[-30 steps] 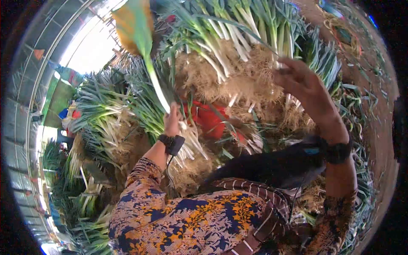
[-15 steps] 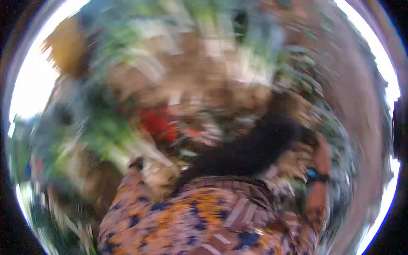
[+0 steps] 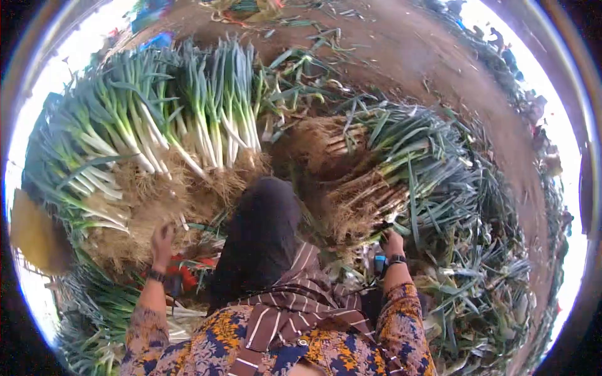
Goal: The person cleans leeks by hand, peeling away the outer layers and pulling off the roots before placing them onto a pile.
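My left hand (image 3: pixel 162 245), a dark band at its wrist, hangs beside the roots of a large heap of leeks (image 3: pixel 216 135). Its fingers are slightly bent and apart, and I see nothing held in them. These leeks have clean white stalks, green tops and shaggy brown roots. On the other side, my right hand (image 3: pixel 393 243) has bent, closed fingers at the lower edge of a pile of soil-brown leeks (image 3: pixel 370 200). What lies between those fingers is too small to make out. My right wrist bears a dark watch.
Between the two heaps juts my dark-trousered knee (image 3: pixel 266 207). A red item (image 3: pixel 182 279) lies by my left forearm. Loose leaves (image 3: pixel 470 294) litter the right side, beside a bare dirt path (image 3: pixel 426 56). A yellow shape (image 3: pixel 37 232) stands at far left.
The earlier frame is badly blurred. My view has turned, so the white-stalked leeks and red item sit further left, and the brown leek pile shows clearly. Both hands appear in different places.
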Demonstrator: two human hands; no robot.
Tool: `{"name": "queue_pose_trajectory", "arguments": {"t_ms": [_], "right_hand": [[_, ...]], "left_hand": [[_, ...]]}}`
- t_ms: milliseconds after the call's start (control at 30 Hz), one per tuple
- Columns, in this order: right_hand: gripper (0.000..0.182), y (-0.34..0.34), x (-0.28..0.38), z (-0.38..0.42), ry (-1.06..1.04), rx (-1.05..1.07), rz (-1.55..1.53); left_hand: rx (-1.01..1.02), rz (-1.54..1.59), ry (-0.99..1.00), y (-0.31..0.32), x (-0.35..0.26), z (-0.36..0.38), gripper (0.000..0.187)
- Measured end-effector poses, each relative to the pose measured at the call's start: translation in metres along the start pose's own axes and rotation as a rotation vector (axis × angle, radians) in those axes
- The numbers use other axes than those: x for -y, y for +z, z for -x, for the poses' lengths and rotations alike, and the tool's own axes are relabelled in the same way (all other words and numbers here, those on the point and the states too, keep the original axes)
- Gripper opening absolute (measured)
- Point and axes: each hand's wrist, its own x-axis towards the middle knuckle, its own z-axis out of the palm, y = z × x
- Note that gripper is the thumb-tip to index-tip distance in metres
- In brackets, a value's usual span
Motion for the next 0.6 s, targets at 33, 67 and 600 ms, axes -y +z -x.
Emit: {"name": "queue_pose_trajectory", "arguments": {"t_ms": [33, 67, 600], "right_hand": [[0.017, 0.012, 0.002, 0.006, 0.075, -0.007, -0.118], [0.018, 0.006, -0.011, -0.016, 0.017, -0.070, -0.039], [0.052, 0.100, 0.033, -0.041, -0.359, -0.733, 0.614]], "left_hand": [[0.014, -0.095, 0.033, 0.023, -0.064, -0.012, 0.023], [0.050, -0.181, 0.081, 0.049, -0.110, -0.030, 0.022], [1.230, 0.408, 0.275, 0.333, -0.362, 0.026, 0.013]]}}
